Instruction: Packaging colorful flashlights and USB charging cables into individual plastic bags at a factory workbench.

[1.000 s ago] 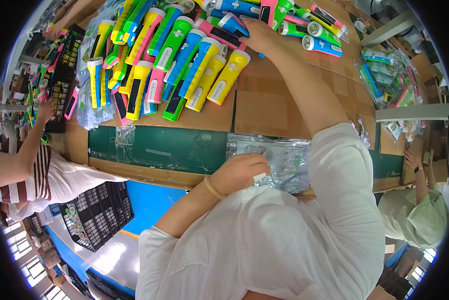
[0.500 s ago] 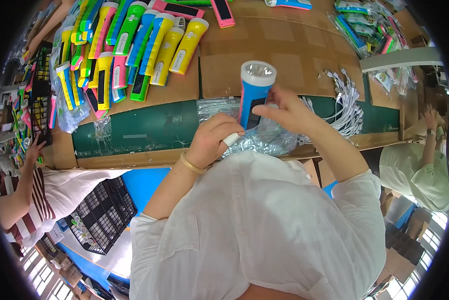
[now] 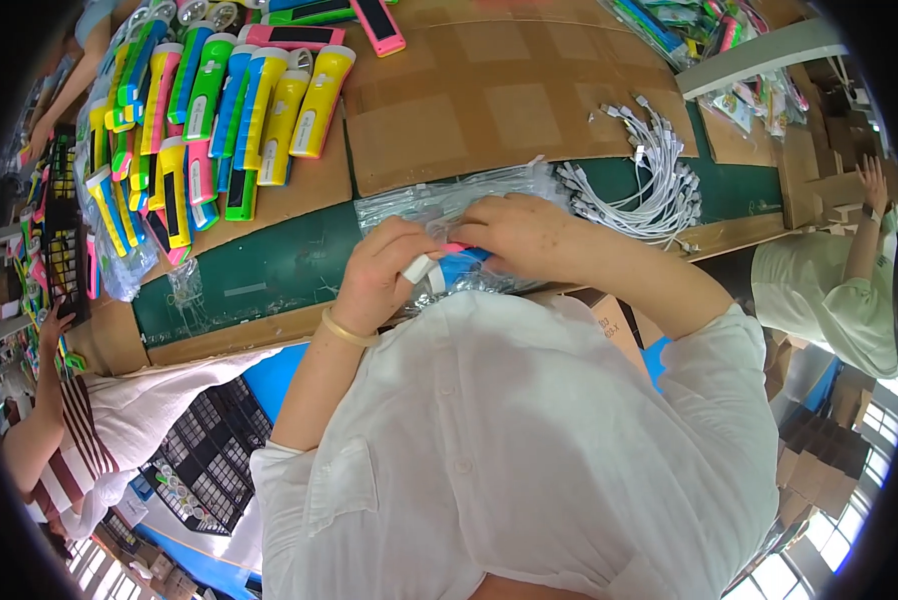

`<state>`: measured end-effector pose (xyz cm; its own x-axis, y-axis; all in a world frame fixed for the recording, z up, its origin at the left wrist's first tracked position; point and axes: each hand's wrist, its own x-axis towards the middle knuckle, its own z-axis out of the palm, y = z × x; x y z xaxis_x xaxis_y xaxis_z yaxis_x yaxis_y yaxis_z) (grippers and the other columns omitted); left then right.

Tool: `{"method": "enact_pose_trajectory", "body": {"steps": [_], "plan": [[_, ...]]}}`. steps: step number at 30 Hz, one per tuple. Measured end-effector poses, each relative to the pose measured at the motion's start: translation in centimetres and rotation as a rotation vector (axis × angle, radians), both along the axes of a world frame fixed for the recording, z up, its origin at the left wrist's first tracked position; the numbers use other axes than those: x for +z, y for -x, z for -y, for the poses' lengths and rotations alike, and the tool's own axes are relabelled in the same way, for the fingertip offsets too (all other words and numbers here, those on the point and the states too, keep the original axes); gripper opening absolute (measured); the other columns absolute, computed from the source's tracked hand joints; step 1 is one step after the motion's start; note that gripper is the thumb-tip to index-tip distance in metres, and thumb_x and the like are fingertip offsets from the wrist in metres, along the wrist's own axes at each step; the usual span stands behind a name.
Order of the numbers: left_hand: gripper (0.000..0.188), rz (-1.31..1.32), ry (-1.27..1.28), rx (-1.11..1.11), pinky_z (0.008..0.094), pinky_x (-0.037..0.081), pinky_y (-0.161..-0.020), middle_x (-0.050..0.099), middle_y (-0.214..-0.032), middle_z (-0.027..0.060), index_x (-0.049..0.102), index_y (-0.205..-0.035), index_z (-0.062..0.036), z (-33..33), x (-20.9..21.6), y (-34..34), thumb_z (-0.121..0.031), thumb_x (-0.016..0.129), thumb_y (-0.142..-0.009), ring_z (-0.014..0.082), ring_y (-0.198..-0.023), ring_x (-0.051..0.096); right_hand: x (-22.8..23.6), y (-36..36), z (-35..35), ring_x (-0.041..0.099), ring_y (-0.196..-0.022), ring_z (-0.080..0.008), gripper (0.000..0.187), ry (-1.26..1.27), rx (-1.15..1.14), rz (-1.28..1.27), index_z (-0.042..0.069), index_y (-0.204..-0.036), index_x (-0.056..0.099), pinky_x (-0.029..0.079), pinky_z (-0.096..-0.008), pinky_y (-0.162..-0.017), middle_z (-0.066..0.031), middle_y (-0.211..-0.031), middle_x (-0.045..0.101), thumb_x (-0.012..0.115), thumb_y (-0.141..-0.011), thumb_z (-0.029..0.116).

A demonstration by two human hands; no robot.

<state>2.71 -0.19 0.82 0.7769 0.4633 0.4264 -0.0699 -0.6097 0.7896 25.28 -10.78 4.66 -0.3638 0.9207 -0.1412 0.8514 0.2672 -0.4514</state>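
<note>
Low at the table's front edge, a blue and pink flashlight with a white head lies between my hands, partly hidden by fingers. My left hand is closed at its left side, a white wrap on the thumb. From the other side, my right hand curls its fingers over the flashlight's pink part. Crinkled clear plastic surrounds the flashlight; whether it is inside a bag I cannot tell. Under and behind my hands lies a stack of clear plastic bags.
Many coloured flashlights are heaped at the left on cardboard. White charging cables lie bundled at the right. Bagged goods sit beyond a grey bar. Other people are at both sides; a black crate stands lower left.
The flashlight has gone from upright to lying low by the front edge. My right hand has moved left and down with it, close to my left hand. The whole view has shifted.
</note>
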Motion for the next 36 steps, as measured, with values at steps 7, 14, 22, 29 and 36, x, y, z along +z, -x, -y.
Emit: {"method": "enact_pose_trajectory", "body": {"steps": [7,14,22,29,36], "plan": [[0.019,-0.042,-0.023,0.051,0.036,0.053,-0.076,0.065,-0.096,0.0101,0.068,-0.094,-0.0042,0.2,-1.1,1.4,0.002,0.074,-0.077,0.0291,-0.088,0.063,-0.7,-13.8,7.7,0.068,-0.092,-0.0349,0.018,0.083,-0.591,0.373,0.005,-0.1,0.071,0.054,-0.0432,-0.079,-0.0127,-0.105,0.068,0.072,-0.082,0.005],[0.019,-0.051,-0.016,0.041,0.0367,0.053,-0.078,0.065,-0.1,0.0102,0.067,-0.094,-0.0042,0.4,-1.3,1.5,0.002,0.074,-0.078,0.0299,-0.09,0.063,-1.3,-16.4,10.9,0.067,-0.083,-0.0345,0.01,0.105,-0.602,0.373,0.006,-0.09,0.068,0.051,-0.0447,-0.07,-0.011,-0.094,0.067,0.072,-0.082,0.01],[0.018,-0.045,-0.004,0.062,0.0374,0.053,-0.08,0.065,-0.102,0.0099,0.066,-0.094,-0.0042,0.6,-1.3,1.6,0.002,0.074,-0.078,0.03,-0.093,0.063,8.4,-17.5,10.6,0.053,-0.069,-0.0088,0.014,-0.265,-0.951,-0.247,0.0,-0.095,0.066,0.041,-0.0248,-0.063,0.0027,-0.077,0.06,0.068,-0.096,0.014],[0.018,-0.064,-0.009,0.103,0.0396,0.053,-0.089,0.067,-0.114,0.0131,0.066,-0.095,-0.0038,0.7,-1.1,1.4,0.0,0.074,-0.079,0.0333,-0.105,0.062,10.7,-11.2,6.4,0.036,-0.061,-0.0045,0.01,-0.337,-0.666,-1.048,0.005,-0.096,0.055,0.028,-0.021,-0.055,0.0032,-0.071,0.046,0.055,-0.101,0.013],[0.018,-0.067,-0.02,0.146,0.0413,0.052,-0.094,0.066,-0.124,0.016,0.065,-0.096,-0.0033,1.3,-1.4,1.7,0.0,0.074,-0.08,0.0364,-0.111,0.062,5.1,-6.1,3.3,0.044,-0.064,-0.003,0.009,-0.052,-0.618,-1.157,0.006,-0.093,0.057,0.033,-0.02,-0.057,0.0055,-0.073,0.049,0.065,-0.095,0.01]]}}
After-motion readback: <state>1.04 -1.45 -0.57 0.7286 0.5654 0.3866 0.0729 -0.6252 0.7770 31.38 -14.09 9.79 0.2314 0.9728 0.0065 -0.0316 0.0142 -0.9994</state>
